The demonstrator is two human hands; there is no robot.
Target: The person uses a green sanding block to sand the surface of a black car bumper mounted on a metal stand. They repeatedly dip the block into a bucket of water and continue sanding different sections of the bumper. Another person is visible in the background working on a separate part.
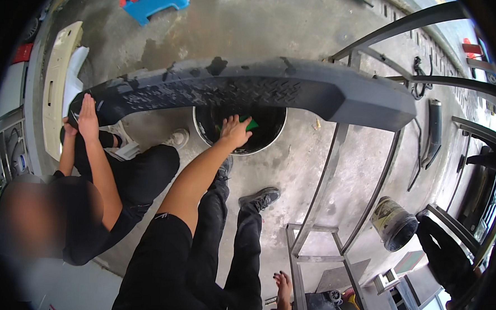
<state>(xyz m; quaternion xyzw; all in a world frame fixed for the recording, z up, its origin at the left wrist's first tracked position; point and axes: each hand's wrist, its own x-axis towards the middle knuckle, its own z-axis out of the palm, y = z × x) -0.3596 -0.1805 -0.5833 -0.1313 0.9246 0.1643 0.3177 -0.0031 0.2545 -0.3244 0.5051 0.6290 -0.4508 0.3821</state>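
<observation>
My left hand (236,133) reaches over a dark round bucket (285,129), its fingers on a green pad (252,125) that looks like a scouring pad. Much of the pad is hidden under the hand. Just beyond, a long dark grey car bumper (318,90) with a textured tread pattern and wet patches spans the view, covering the bucket's far side. My right hand (282,286) hangs low by the lower edge, beside the metal frame, fingers apart and holding nothing visible.
At left a crouching co-worker's hand (87,115) lies on the bumper's left end. A metal frame stand (332,176) is at right, near a tipped, stained bucket (388,215). A cream panel (55,89) stands far left; a blue plastic stool (155,3) is at the back.
</observation>
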